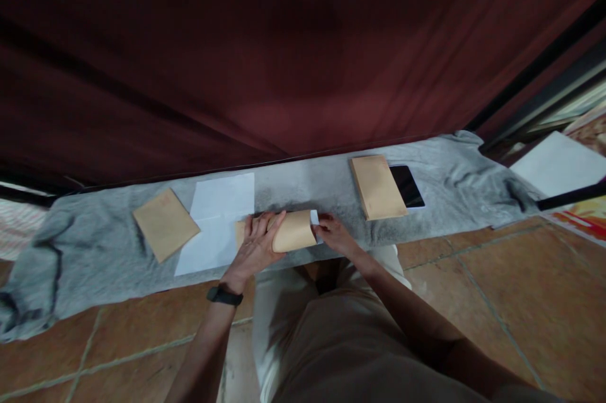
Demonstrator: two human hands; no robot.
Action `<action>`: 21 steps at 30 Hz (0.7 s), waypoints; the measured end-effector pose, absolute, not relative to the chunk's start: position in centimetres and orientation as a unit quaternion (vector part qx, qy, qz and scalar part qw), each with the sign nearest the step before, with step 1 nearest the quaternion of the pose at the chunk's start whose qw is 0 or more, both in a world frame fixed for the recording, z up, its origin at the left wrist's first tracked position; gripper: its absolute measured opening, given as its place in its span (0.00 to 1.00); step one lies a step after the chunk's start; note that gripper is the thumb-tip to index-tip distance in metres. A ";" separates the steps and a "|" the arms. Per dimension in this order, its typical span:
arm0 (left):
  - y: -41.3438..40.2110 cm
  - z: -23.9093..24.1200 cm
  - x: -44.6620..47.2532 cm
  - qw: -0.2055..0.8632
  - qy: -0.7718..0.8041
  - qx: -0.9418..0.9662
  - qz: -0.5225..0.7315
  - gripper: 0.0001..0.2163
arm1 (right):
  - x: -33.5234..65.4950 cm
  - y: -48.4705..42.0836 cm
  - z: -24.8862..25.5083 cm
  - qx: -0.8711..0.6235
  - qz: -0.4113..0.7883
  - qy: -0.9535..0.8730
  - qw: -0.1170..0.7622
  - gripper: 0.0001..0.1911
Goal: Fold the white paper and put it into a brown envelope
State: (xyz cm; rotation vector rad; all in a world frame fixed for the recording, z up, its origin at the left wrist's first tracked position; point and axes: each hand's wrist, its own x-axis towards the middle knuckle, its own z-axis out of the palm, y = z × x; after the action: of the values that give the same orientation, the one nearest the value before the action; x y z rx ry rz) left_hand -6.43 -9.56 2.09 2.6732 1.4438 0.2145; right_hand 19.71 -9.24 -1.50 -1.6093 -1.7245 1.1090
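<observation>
A brown paper envelope [296, 232] lies on the grey cloth in front of me, its right end bulging apart. My left hand [259, 240], a black band on its wrist, holds the envelope down from the left with the thumb across its top. At the mouth, my right hand [334, 234] has its fingers closed on a folded white paper [314, 218], part of which sits inside the envelope. How far in the paper reaches is hidden. White sheets [220, 196] with a crease lie to the left, partly under the envelope and my left hand.
Another brown envelope [165, 224] lies at the left, overlapping the sheets. On the right, a stack of brown envelopes [377, 187] partly covers a dark phone or tablet [408, 187]. The grey cloth [440, 169] covers a narrow bench against a dark red curtain [303, 74].
</observation>
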 end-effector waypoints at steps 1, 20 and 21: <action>-9.6 2.1 -6.2 0.050 0.472 0.877 0.072 0.49 | 19.6 -9.3 -1.5 -0.599 0.418 -0.633 0.258 0.12; -9.8 1.7 -5.1 0.049 0.469 0.878 0.087 0.47 | 18.3 -10.0 -2.9 -0.632 0.417 -0.535 0.374 0.05; -9.8 1.7 -5.1 0.048 0.469 0.878 0.087 0.48 | 18.3 -10.1 -2.9 -0.630 0.409 -0.525 0.400 0.03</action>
State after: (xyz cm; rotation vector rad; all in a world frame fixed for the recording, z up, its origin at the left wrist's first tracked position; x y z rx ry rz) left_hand -5.07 -9.78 1.73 2.6769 1.4302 0.2647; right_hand 18.27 -10.09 -2.90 -1.5951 -1.3276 1.0345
